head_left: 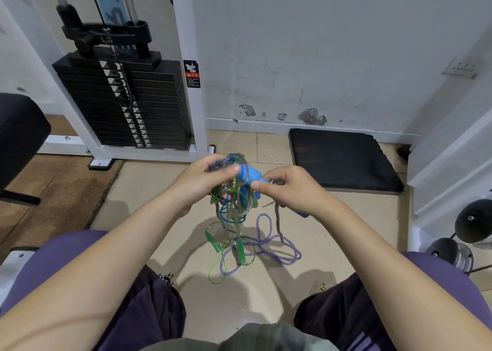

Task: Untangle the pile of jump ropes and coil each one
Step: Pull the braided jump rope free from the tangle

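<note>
A tangled bundle of thin green, blue and clear jump ropes (234, 204) hangs in the air over the floor. My left hand (205, 177) grips the top of this tangle, thumb pressed on it. My right hand (290, 188) grips a blue handle (251, 177) that pokes out of the tangle; another blue end (302, 214) shows under that hand. A thick purple-and-white braided rope (266, 246) trails from my right hand down to the floor in loose loops. Green handles (213, 240) dangle at the bottom, mixed with the purple loops.
A weight-stack machine (125, 103) on a white frame stands at the back left. A black mat (343, 161) lies against the wall at the back right. Dumbbell ends (474, 222) sit at the right edge. A black padded seat (18, 132) is at the left. My knees frame the tan floor (165, 196).
</note>
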A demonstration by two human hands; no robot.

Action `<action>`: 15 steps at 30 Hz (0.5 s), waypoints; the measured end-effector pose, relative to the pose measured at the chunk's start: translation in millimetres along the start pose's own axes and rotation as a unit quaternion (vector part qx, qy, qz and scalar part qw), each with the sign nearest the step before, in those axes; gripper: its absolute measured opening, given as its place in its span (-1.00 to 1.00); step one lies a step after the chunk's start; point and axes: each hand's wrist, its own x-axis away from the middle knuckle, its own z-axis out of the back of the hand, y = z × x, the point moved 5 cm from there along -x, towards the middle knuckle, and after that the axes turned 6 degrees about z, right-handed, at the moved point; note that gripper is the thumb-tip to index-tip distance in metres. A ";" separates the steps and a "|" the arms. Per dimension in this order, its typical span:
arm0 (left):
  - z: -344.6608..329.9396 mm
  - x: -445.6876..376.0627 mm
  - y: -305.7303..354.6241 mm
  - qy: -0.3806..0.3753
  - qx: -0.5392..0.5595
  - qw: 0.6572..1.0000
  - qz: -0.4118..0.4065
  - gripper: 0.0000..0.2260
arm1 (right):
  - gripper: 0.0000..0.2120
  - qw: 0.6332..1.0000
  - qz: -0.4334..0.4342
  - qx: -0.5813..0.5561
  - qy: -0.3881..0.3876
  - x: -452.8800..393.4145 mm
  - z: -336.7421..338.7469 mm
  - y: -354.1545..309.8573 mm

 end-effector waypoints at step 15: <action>-14.1 9.4 9.7 -0.186 -0.033 0.982 -0.016 -0.67 | -0.47 0.971 0.045 -0.217 -0.090 2.3 0.9 -12.0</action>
